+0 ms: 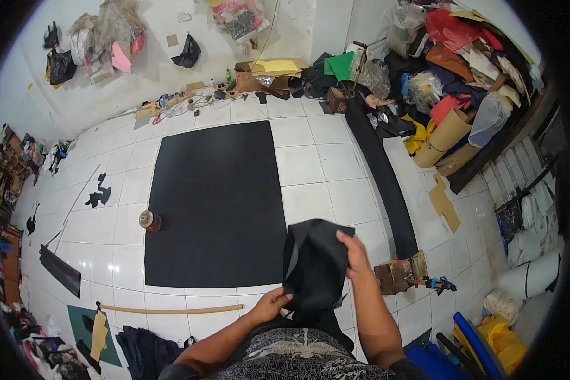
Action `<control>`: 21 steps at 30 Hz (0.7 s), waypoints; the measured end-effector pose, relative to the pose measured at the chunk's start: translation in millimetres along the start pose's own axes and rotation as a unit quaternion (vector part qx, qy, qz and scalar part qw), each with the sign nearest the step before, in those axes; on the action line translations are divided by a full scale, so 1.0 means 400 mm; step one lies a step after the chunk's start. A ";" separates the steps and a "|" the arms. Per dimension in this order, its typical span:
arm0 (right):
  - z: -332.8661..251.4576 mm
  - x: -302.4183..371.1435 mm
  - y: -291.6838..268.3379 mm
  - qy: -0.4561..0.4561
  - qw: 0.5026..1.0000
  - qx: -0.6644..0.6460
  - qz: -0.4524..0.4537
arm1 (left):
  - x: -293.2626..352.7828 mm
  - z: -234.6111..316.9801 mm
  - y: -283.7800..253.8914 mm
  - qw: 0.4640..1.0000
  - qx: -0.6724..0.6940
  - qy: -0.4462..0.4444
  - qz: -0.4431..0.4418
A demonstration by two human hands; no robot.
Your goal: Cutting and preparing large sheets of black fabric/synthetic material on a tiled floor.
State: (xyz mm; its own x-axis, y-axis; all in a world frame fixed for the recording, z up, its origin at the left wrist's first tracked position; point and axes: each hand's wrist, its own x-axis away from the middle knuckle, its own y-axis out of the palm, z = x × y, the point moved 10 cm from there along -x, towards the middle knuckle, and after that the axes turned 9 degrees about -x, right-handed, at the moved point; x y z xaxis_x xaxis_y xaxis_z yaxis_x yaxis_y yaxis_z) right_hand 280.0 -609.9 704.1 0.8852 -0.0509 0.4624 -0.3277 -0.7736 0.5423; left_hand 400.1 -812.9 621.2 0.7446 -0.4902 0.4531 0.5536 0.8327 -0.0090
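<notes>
A folded piece of black sheet material [316, 263], fabric-like, is held up in front of my body. My left hand [272, 305] pinches its lower left edge, thumb against it. At the upper right corner my right hand [354, 253] grips it, thumb on the near face and the other fingers partly hidden. To the left, a large black rectangular sheet [215, 202] lies flat on the white tiles, and the held piece overlaps its lower right corner in view. A round can-like weight [149, 220] rests on that sheet's left edge.
A long black roll [386, 183] runs along the right, near a worn wooden block [396, 277]. A wooden stick [171, 310] lies at lower left beside a green mat [76, 326]. Piled scraps and brown rolls [443, 136] fill the far right. Small tools and bottles line the back wall.
</notes>
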 end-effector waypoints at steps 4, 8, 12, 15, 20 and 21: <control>-0.195 -0.109 -0.120 -0.049 0.997 0.061 -0.008 | -0.013 0.192 -0.142 0.978 0.125 0.113 0.121; -0.137 -0.242 -0.202 0.029 0.999 0.025 -0.006 | -0.096 0.408 -0.185 0.968 0.090 0.161 0.168; 0.077 -0.261 -0.242 0.178 0.967 -0.158 -0.088 | -0.228 0.372 -0.240 0.954 0.134 0.044 0.263; 0.074 -0.178 -0.134 0.240 0.956 0.119 -0.121 | -0.304 0.341 -0.243 0.955 0.085 0.019 0.284; -0.059 -0.393 -0.132 0.137 0.974 0.152 -0.095 | -0.431 0.275 -0.158 0.979 0.147 -0.116 0.083; -0.115 -0.450 -0.134 0.104 0.988 0.088 -0.067 | -0.470 0.273 -0.149 0.976 0.155 -0.124 0.086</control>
State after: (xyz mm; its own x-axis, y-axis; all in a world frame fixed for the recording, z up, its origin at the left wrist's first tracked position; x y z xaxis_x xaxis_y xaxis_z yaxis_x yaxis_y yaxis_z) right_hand 123.0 -530.2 624.2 0.8234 0.1759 0.5395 -0.1340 -0.8636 0.4860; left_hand 186.4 -742.5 633.9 0.6820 -0.2914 0.6708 0.2607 0.9538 0.1493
